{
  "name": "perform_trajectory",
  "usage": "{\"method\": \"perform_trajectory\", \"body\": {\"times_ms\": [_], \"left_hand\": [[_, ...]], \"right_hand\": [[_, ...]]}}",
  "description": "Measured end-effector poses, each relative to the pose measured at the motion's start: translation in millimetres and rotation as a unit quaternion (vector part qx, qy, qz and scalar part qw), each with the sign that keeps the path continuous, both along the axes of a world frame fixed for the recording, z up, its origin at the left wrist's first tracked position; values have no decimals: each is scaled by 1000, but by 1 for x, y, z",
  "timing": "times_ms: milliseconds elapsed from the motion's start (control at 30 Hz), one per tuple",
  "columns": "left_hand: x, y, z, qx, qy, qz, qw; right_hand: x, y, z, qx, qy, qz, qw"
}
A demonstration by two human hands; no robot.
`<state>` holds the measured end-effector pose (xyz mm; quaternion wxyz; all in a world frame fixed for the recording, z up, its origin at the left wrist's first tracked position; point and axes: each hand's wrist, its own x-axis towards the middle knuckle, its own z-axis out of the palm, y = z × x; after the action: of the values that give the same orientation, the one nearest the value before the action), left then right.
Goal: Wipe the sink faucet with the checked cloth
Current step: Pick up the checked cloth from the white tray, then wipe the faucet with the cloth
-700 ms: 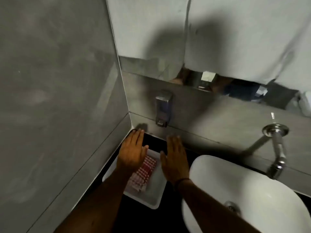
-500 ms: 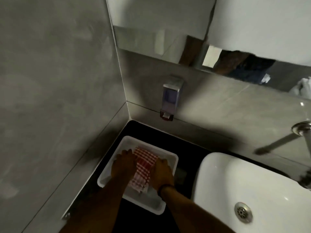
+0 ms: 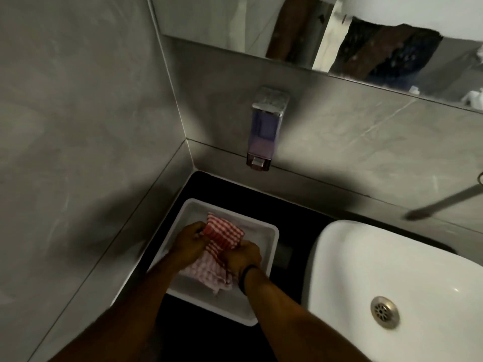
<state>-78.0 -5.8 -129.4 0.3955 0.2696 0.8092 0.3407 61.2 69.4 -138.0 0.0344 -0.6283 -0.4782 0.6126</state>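
Both hands are closed on the checked cloth [image 3: 224, 235]: the left hand [image 3: 188, 242] pinches its left edge with curled fingers, and the right hand [image 3: 241, 258] grasps its right side, knuckles up. A dark band [image 3: 245, 276] circles the right wrist. Cloth is red and white, bunched and partly raised between the two hands, with a paler folded portion trailing down toward the near side. It sits within a shallow white tray [image 3: 273, 240], which rests on a dark countertop [image 3: 292, 212] in the corner formed by two grey tiled walls. Whether the lower folds touch the tray floor cannot be determined. To the right of the tray, just beside it, stands a white basin [image 3: 392, 257] with a metal drain [image 3: 384, 312] visible. A soap dispenser [image 3: 265, 129] is fixed to the rear wall above the tray. Of the faucet, only a sliver of metal shows at the right frame edge, well apart from the cloth. A mirror strip [image 3: 235, 24] runs along the top of the rear wall.
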Motion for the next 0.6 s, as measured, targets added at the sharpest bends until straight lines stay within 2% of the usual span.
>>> {"method": "perform_trajectory", "body": {"times_ms": [100, 167, 267, 333, 400, 467, 600], "left_hand": [[8, 2, 41, 42, -67, 9, 997], [14, 3, 70, 77, -111, 18, 991], [45, 14, 110, 127, -196, -13, 972], [84, 28, 130, 140, -234, -56, 961], [134, 45, 137, 145, -250, -107, 951], [182, 65, 133, 155, -221, -154, 951], [246, 105, 102, 163, 10, -182, 970]], "right_hand": [[19, 5, 27, -11, 116, -25, 993], [42, 9, 53, -30, 226, -52, 972], [96, 11, 90, -115, 406, -125, 898], [141, 8, 113, -182, 471, -123, 855], [190, 7, 131, -197, 488, -130, 840], [235, 8, 143, -155, 445, -181, 863], [325, 25, 148, -63, 324, -309, 892]]}}
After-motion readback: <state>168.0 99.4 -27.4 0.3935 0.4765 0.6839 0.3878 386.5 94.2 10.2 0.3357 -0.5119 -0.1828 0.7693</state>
